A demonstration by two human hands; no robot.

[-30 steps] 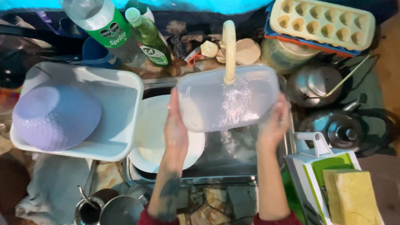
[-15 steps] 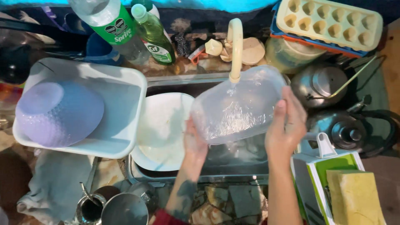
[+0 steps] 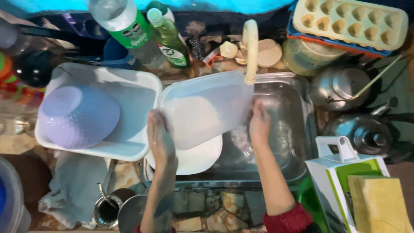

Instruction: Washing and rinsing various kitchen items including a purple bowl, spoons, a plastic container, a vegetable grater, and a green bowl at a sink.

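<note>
Clear plastic tub (image 3: 202, 110) gripped by both hands, left (image 3: 160, 140) at 7, right (image 3: 259, 123) at 4; tilt it so water drains into sink (image 3: 284, 129).

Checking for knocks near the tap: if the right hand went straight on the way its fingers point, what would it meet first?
The right hand grips the translucent container, fingers pointing up-picture. Straight on, it would probably meet the cream faucet first, though depth is unclear from this view.
</note>
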